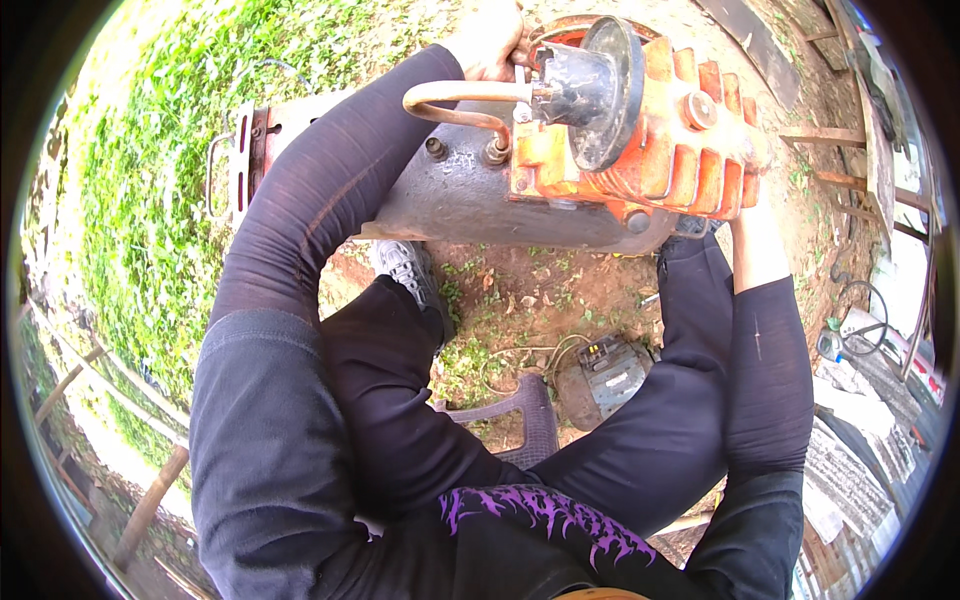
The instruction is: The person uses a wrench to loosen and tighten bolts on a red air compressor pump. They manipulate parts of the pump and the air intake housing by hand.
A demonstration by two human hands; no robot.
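Note:
In front of me lies an air compressor, with an orange finned pump head (690, 130) mounted on a dark cylindrical tank (450, 190). A round black air filter (610, 95) sticks up from the pump, and a bent copper pipe (450, 92) curves down to a fitting on the tank. My left hand (492, 42) reaches over the tank to the pump's far side, its fingers curled beside the pulley wheel (572, 30); what they grip is hidden. My right hand (757, 245) shows only its wrist, the fingers being behind the pump's right end.
Between my legs a grey-black device (610, 375) with a cable rests on the dirt, near a woven dark seat edge (535, 410). Green plants (140, 250) grow on the left. Corrugated sheets (850, 470) and wooden boards (830, 137) line the right side.

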